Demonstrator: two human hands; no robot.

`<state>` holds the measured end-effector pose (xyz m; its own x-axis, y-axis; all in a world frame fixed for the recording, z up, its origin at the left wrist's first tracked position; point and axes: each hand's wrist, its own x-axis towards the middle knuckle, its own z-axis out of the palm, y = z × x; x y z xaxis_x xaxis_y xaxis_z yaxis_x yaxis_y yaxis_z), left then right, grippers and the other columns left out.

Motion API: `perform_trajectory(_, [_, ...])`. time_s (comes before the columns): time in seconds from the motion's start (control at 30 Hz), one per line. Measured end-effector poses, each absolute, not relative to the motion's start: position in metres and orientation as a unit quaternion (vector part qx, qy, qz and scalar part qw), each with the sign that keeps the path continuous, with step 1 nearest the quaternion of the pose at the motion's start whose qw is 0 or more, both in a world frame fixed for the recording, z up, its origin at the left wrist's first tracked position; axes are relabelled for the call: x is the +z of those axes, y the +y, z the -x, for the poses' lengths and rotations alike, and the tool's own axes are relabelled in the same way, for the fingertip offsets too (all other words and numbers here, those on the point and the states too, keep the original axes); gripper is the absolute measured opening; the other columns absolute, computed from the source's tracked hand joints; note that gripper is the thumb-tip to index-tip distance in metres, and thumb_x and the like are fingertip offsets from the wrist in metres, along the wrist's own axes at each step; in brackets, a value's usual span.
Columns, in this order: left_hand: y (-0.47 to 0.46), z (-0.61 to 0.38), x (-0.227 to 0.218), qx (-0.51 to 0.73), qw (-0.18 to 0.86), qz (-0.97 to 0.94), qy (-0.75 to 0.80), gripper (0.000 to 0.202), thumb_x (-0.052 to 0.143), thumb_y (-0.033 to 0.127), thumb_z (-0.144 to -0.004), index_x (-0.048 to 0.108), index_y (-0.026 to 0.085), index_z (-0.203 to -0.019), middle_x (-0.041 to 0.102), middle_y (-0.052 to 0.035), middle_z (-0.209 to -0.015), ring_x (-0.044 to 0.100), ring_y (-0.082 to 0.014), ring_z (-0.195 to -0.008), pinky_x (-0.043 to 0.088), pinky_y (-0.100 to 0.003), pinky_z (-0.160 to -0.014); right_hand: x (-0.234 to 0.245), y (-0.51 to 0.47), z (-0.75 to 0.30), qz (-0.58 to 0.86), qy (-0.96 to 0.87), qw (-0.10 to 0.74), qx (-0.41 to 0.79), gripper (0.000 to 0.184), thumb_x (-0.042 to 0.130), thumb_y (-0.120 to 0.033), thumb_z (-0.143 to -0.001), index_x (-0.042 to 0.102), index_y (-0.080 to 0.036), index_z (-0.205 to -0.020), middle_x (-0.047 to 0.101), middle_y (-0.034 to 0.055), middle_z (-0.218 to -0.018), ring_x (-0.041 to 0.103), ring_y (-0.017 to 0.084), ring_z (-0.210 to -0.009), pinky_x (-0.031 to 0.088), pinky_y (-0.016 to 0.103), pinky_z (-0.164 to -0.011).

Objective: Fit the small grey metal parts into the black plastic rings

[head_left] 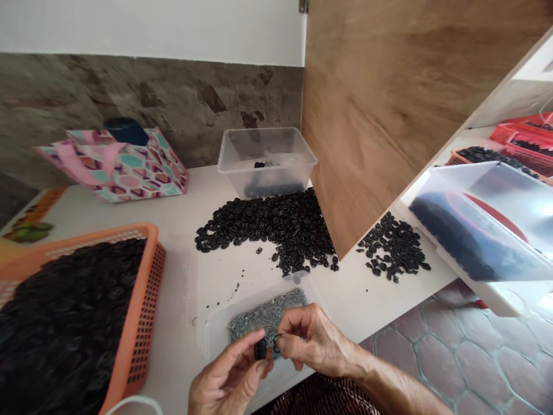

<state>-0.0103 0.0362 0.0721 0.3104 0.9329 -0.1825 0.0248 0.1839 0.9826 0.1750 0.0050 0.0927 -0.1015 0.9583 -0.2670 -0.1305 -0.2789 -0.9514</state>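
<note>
Left hand: at the bottom of the view, the left hand (227, 377) is clamped on a black part (260, 349), gripped between thumb and fingers.
Right hand: the right hand (317, 344) pinches a small dark piece (277, 339) between thumb and forefinger; its exact shape is too small to tell.
Gap between hands: the fingertips are just beside each other, in front of the chest; whether they touch, I cannot tell.
Clothing: patterned dark cloth (319, 396) shows below the right forearm.
Clear tub: beneath the hands, a shallow clear tub (218, 337) holds a heap of silver screws (248, 319).
Orange basket: at the left, an orange basket (142, 314) is filled with black pieces.
Table: on the white table (179, 294), a wide pile of black pieces (276, 222) lies beyond the tub, with a smaller pile (397, 248) to its right.
Wooden board: a board (389, 104) stands upright between the two sides.
Back: a clear box (237, 153) stands behind the wide pile; a patterned bag (138, 173) is near the wall.
Right side: a clear bin (458, 176) holds more black pieces.
</note>
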Motion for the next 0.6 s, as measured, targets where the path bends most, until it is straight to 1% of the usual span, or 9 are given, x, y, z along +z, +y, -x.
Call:
perform_trajectory(0.13, [0.0369,0.0118,0.0706,0.363,0.63,-0.518,0.451,0.026,0.085,0.034,-0.066,0.082,0.036,-0.091,0.075,0.0026,-0.062,0.073,-0.0155,-0.056,0.059,-0.017,-0.061,0.0925,0.0042,-0.1753,0.506,-0.41,0.44,0.619,0.013,0.058,-0.021,-0.075,0.055,-0.016,-0.065,0.05,-0.0063,-0.049,0.044,0.006,-0.041,0.032,0.017,-0.042])
perform_trajectory(0.37, [0.0356,0.01,0.0719,0.358,0.633,-0.517,0.451,0.026,0.085,0.032,-0.066,0.082,0.035,-0.092,0.075,0.0024,-0.062,0.073,-0.0156,-0.056,0.059,-0.016,-0.06,0.095,0.0045,-0.1761,0.513,-0.417,0.427,0.617,0.013,0.058,-0.022,-0.075,0.054,-0.016,-0.064,0.05,-0.0059,-0.049,0.045,0.007,-0.042,0.033,0.017,-0.043])
perform_trajectory(0.5, [0.0351,0.0108,0.069,0.362,0.636,-0.516,0.445,0.026,0.084,0.032,-0.068,0.081,0.035,-0.093,0.075,0.0024,-0.063,0.074,-0.0159,-0.058,0.059,-0.018,-0.062,0.0953,0.0051,-0.1765,0.519,-0.419,0.419,0.616,0.012,0.058,-0.02,-0.075,0.055,-0.016,-0.064,0.049,-0.0064,-0.048,0.045,0.007,-0.042,0.033,0.017,-0.043])
perform_trajectory(0.6, [0.0347,0.0095,0.0695,0.363,0.633,-0.52,0.444,0.026,0.084,0.033,-0.068,0.081,0.034,-0.093,0.074,0.0027,-0.061,0.073,-0.0152,-0.056,0.059,-0.017,-0.061,0.0945,0.0047,-0.1765,0.52,-0.423,0.415,0.615,0.013,0.058,-0.019,-0.075,0.054,-0.016,-0.064,0.049,-0.0067,-0.047,0.045,0.007,-0.041,0.032,0.017,-0.042])
